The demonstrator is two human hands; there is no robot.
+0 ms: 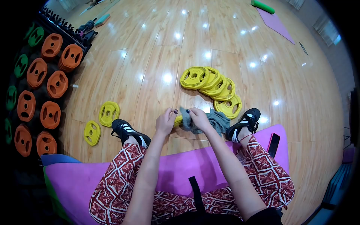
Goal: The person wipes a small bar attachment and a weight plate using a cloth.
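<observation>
My left hand (166, 122) is closed on a yellow weight plate (178, 120), which shows only in part between my hands. My right hand (199, 119) grips a grey-green cloth (217, 122); one end of it rises by the plate, and the rest bunches on the floor to the right. Whether the cloth touches the plate is hard to make out. Beyond my hands, several yellow weight plates (194, 78) lie overlapping in a fanned row. Two more sit by my left shoe, a larger plate (109, 114) and a smaller plate (92, 133).
A rack with orange plates (50, 114) and green plates (21, 65) stands at the left. Under my legs is a purple mat (176, 168), with a phone (274, 145) on its right end. A green foam roller (262, 6) and a pink mat (275, 24) lie far right.
</observation>
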